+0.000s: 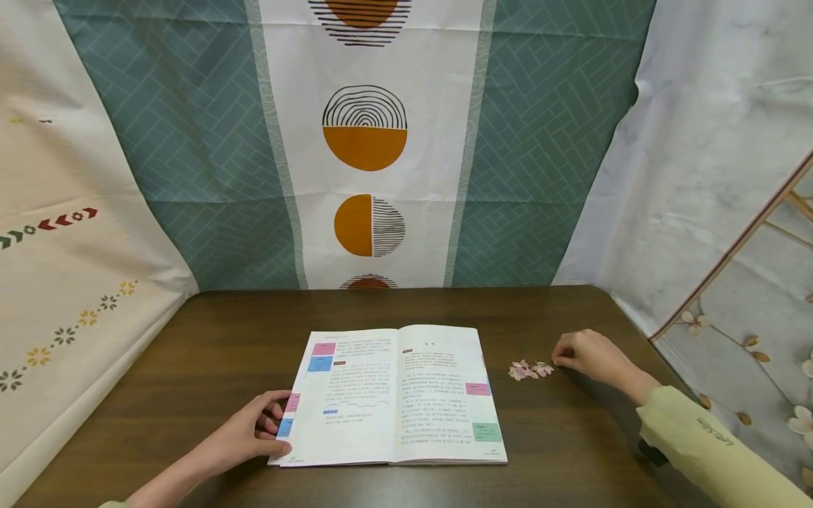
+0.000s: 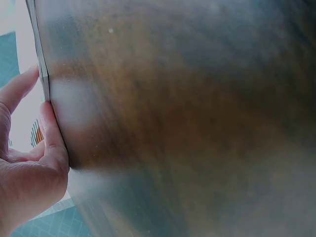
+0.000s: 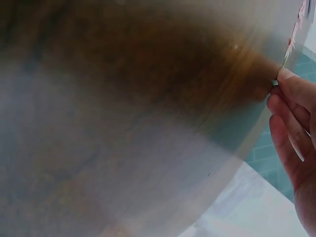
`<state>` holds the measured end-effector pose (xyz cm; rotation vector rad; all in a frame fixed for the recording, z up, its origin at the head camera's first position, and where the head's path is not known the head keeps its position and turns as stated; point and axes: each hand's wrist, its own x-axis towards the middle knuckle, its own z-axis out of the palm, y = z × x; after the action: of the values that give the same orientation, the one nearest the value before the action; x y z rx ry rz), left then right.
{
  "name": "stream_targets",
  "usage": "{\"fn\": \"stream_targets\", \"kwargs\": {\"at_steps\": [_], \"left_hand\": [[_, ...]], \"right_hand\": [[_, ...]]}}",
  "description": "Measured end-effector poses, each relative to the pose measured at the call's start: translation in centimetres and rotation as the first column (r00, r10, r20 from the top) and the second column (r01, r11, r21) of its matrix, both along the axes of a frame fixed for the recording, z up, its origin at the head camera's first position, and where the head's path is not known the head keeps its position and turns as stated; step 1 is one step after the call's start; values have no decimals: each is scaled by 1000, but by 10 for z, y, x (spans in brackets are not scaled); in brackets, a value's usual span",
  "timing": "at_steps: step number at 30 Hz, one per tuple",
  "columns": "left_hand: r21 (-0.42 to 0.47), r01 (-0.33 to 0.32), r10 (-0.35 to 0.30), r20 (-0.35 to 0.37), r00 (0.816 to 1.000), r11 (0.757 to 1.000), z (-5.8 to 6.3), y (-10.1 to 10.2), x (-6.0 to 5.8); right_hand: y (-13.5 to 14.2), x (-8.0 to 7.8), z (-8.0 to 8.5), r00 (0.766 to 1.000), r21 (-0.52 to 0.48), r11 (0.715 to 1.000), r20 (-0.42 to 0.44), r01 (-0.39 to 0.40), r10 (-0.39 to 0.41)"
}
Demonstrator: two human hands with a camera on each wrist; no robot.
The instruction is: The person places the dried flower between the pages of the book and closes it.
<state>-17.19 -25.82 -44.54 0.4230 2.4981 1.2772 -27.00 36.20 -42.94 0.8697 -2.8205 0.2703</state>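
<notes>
Flowers (image 1: 522, 371) at lower right lie sideways, pointing left, right end pinched by the right grip (image 1: 593, 357). Left grip (image 1: 254, 427) holds the book (image 1: 392, 402); its words look too tiny.

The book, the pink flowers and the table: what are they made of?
The book looks like smooth paper: thin white printed pages. The pink flowers look thin and matt, maybe real petals or cloth; too small to tell. The table looks like wood or wood-look board, brown and slightly shiny: streaky grain and pale reflections show.
</notes>
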Motion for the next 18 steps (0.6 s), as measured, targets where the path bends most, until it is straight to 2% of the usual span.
{"fn": "stream_targets", "kwargs": {"at_steps": [11, 18], "left_hand": [[-13, -12, 12, 4, 1000, 1000, -1, 0, 0], [-5, -14, 14, 0, 1000, 1000, 0, 1, 2]], "right_hand": [[-3, 1, -4, 996, 45, 999, -90, -25, 29], [-1, 0, -4, 996, 47, 998, -74, -44, 47]]}}
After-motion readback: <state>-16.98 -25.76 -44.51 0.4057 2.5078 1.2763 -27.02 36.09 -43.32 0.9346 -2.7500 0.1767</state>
